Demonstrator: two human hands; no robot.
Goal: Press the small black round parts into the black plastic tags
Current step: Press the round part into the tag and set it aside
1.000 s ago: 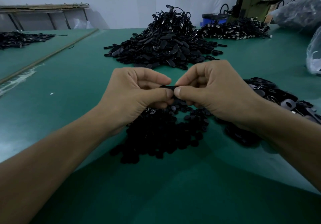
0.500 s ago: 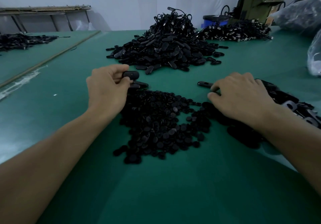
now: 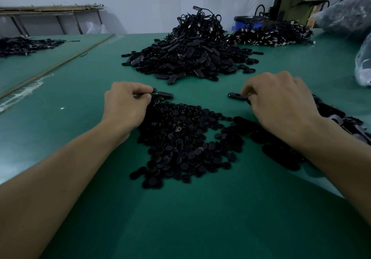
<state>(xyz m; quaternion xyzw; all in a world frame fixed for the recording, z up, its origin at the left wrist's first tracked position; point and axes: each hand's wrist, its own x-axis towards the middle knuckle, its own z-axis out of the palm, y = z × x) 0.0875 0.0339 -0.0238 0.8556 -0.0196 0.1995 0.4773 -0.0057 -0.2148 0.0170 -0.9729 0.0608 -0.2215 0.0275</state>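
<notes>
Round parts (image 3: 180, 138) lay on the counter (image 3: 180, 222) between my left hand (image 3: 126, 106) and right hand (image 3: 281, 102), the tags (image 3: 190, 58) heaped behind.

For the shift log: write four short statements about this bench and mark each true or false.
1. The right hand holds a tag. True.
2. The hands touch each other. False: the left hand is well apart from the right, on the other side of the round parts.
3. The round parts lie in a tray. False: they lie loose in a pile on the green table.
4. A taller heap of tags sits beyond the hands. True.
</notes>
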